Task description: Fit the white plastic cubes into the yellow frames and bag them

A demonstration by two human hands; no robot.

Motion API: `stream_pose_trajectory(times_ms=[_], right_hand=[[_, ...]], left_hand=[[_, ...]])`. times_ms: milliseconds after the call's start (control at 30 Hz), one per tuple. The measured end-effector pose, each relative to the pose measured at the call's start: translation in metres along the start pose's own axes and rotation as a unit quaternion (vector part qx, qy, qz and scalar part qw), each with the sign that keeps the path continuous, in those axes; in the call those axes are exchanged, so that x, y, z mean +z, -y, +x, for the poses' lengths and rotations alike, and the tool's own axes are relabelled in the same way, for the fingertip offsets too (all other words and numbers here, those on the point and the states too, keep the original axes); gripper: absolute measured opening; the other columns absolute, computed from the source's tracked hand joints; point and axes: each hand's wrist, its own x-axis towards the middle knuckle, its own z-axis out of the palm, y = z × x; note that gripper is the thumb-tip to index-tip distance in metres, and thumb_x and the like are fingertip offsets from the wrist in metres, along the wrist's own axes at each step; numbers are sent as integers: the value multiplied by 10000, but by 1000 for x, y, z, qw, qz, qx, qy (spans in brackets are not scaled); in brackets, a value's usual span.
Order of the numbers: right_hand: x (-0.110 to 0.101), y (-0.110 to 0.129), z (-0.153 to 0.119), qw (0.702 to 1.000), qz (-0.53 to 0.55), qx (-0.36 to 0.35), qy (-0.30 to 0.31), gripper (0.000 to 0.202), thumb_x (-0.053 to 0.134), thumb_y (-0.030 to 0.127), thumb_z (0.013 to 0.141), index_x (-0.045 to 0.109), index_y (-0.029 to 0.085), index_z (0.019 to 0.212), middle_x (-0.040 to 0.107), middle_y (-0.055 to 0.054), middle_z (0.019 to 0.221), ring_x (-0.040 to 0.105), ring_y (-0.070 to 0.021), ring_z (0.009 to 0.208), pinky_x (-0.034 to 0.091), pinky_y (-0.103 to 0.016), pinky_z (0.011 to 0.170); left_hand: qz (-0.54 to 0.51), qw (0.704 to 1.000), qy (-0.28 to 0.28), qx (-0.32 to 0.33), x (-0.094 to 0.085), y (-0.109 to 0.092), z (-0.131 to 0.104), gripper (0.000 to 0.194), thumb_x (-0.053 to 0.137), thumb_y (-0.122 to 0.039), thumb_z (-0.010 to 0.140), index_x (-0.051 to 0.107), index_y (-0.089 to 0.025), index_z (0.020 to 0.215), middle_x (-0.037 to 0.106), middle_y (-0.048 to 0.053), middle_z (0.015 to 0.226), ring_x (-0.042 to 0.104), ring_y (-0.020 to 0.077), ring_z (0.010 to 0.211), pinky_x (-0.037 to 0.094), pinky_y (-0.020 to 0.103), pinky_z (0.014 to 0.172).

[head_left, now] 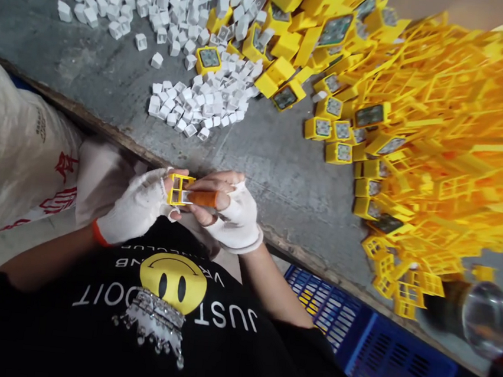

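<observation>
Between my hands, just off the table edge, is a small yellow plastic frame (173, 188) with square openings. My left hand (136, 206), in a white fingerless glove with an orange cuff, is closed around its left side. My right hand (240, 217), gloved the same way, closes on the frame's right side. What looks like an orange finger cover (203, 198) sits on one of its fingers and points into the frame. At its tip shows a small white piece (185, 197), partly hidden.
White plastic cubes (179, 107) lie heaped on the grey table (276, 155). Yellow box-shaped pieces (287, 47) with grey inserts and a big pile of yellow frames (455, 149) spread rightward. Blue crates (399, 363) stand below the edge; a white sack (19, 148) is at left.
</observation>
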Motion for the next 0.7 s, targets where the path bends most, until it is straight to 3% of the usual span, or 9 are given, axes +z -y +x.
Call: stream_pose_trajectory(times_ms=[133, 233, 300, 367, 433, 567, 700], right_hand=[[-6, -9, 2, 997, -37, -11, 59, 285, 593, 522, 1077, 784, 312, 1080, 826, -34, 1214, 717, -236, 1039, 519, -438, 928], [-13, -36, 17, 982, -136, 99, 83, 331, 583, 527, 1067, 793, 281, 1137, 819, -81, 1173, 721, -292, 1069, 513, -482, 977], [-14, -60, 37, 950, -232, 190, 83, 282, 629, 449, 1039, 781, 231, 1132, 822, -108, 1075, 719, -334, 1072, 488, -517, 1001], [-10, -80, 57, 923, -286, 233, 108, 240, 692, 393, 993, 762, 188, 1097, 823, -121, 1010, 721, -351, 1054, 458, -541, 1030], [-5, -88, 71, 917, -290, 238, 133, 185, 724, 340, 962, 750, 177, 1044, 826, -114, 984, 731, -336, 1019, 433, -552, 1064], [-5, -65, 70, 959, -154, 212, 106, 114, 694, 304, 961, 752, 209, 936, 814, -55, 901, 737, -270, 913, 497, -454, 982], [-17, -22, 58, 972, -20, 164, 167, 156, 664, 328, 982, 760, 230, 908, 801, -30, 872, 721, -217, 820, 523, -364, 827]], left_hand=[[-11, 1000, -6, -12, -7, -2, 3, 422, 946, -503, 765, 795, -209, 1027, 792, 90, 1030, 699, 184, 743, 532, 250, 526], [-43, 998, -17, -35, -10, -5, 2, 393, 919, -475, 805, 795, -223, 1079, 781, 55, 982, 716, 186, 752, 544, 242, 549], [-56, 997, -40, -36, -11, -8, 0, 305, 827, -430, 913, 791, -232, 1141, 778, 49, 1021, 736, 183, 792, 553, 230, 568], [-59, 996, -63, -33, -12, -9, -1, 248, 720, -384, 1001, 784, -226, 1182, 773, 57, 1055, 743, 174, 797, 552, 223, 559], [-63, 995, -68, -39, -14, -9, 0, 238, 664, -338, 1031, 778, -212, 1198, 769, 70, 1054, 747, 179, 787, 556, 229, 547], [-79, 994, -33, -61, -19, -8, 4, 251, 709, -273, 976, 767, -206, 1210, 770, 93, 1065, 769, 228, 803, 583, 272, 551], [-101, 991, 10, -84, -18, -7, 3, 250, 793, -284, 918, 776, -223, 1159, 780, 86, 1110, 789, 265, 871, 591, 290, 580]])
